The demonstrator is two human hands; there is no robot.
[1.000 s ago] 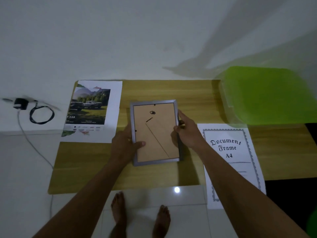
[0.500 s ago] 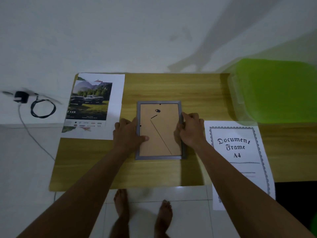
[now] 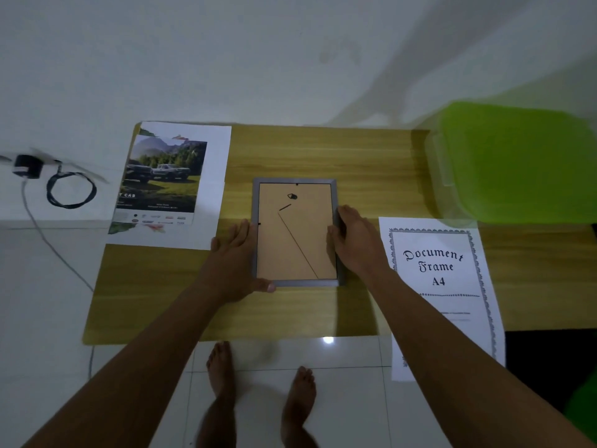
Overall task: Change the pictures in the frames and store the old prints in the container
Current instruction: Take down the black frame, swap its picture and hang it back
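Picture frame (image 3: 295, 234) lies face down in the middle of the wooden table (image 3: 323, 150), so I see its brown back board inside the gray rim. A thin dark line runs across the board, and a small dark hook sits near the frame's 12 o'clock edge.

My left hand (image 3: 237, 257) rests at the frame's 9 o'clock side. Its fingers are straight and flat on the table, just beside the rim. Its thumb (image 3: 269, 287) touches the corner at 7 o'clock. It is not gripping anything.

My right hand (image 3: 355, 240) is at the frame's 3 o'clock side. Its fingers curl over the rim there and hold it, with the thumb on the back board.

From the frame, a car print (image 3: 168, 182) lies at 10 o'clock. A white sheet (image 3: 439, 263) that says "Document Frame A4" lies at 4 o'clock and hangs over the table's near edge. A green container (image 3: 517, 163) sits at 2 o'clock. A black cable (image 3: 71, 190) lies far off at 9 o'clock. Two bare feet (image 3: 219, 363) stand on the tiles at 6 o'clock.
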